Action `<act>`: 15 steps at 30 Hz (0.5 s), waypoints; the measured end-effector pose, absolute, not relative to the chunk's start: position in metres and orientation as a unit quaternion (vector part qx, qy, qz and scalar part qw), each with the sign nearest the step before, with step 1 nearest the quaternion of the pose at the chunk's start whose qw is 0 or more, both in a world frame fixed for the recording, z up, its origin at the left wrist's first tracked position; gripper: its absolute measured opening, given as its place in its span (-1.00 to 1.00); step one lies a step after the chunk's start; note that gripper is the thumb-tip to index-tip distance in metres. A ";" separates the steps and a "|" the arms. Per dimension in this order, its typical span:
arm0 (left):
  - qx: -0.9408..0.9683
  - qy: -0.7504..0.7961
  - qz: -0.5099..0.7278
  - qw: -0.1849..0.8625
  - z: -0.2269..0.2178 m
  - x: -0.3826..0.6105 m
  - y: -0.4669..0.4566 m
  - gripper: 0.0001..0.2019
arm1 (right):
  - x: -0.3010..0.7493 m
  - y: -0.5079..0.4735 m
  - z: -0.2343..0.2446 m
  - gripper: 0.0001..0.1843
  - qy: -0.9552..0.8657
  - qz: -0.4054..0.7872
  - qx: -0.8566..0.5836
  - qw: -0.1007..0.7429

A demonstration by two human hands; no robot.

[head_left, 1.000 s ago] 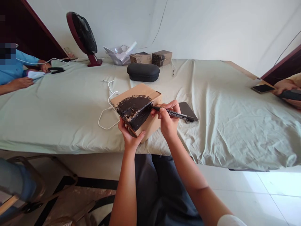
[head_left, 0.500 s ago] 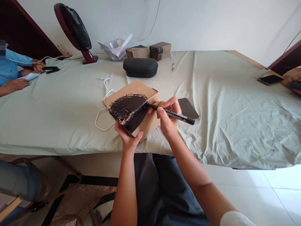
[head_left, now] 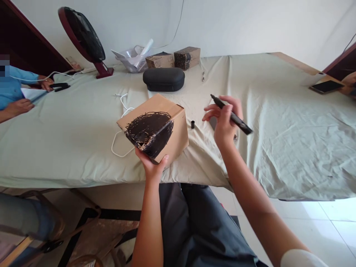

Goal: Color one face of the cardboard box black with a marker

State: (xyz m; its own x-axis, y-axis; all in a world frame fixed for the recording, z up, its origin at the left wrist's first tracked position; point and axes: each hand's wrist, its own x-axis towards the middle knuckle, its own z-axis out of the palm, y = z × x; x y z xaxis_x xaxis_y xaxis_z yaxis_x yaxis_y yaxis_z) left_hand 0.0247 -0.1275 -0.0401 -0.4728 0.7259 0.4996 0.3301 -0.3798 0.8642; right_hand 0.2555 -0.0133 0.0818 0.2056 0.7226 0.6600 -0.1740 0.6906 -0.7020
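Observation:
My left hand [head_left: 152,167] grips the near lower corner of a brown cardboard box [head_left: 176,139] and holds it tilted on the table. A scribbled patch of black ink [head_left: 150,128] spreads over the box's near corner and onto its adjoining faces. To the right of the box, my right hand [head_left: 226,118] holds a black marker [head_left: 240,123] with its tip bare, pointing up and left, away from the cardboard. A small black marker cap [head_left: 193,124] stands on the cloth between the box and my right hand. Behind that hand lies a dark flat object, mostly hidden.
Behind the box sit a black zip case [head_left: 163,79], two small cardboard boxes [head_left: 187,58], a clear plastic basket [head_left: 130,61] and a fan [head_left: 104,69]. A white cable [head_left: 113,142] lies left of the box. Another person's hands [head_left: 20,107] are at far left; a phone [head_left: 326,87] lies right.
My right hand has lifted the marker off the box and moved right, uncovering the cap on the cloth. My left hand still holds the box in nearly the same pose.

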 end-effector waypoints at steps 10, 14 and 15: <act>0.486 0.572 0.650 0.122 -0.039 0.023 -0.123 0.18 | 0.272 0.040 0.027 -0.68 -0.750 0.202 -0.349 0.525; 0.489 0.569 0.649 0.126 -0.036 0.025 -0.125 0.12 | 0.275 0.036 0.037 -0.67 -0.709 0.245 -0.394 0.531; 0.491 0.567 0.650 0.123 -0.034 0.026 -0.125 0.11 | 0.274 0.036 0.037 -0.67 -0.717 0.243 -0.399 0.518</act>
State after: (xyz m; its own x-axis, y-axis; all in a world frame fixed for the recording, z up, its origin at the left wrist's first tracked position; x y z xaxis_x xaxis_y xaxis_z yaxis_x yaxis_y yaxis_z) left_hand 0.0260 -0.1253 -0.0340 -0.4876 0.7172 0.4979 0.3967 -0.3260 0.8581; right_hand 0.2739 0.0356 0.0370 -0.1451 0.8237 0.5482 0.3214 0.5632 -0.7612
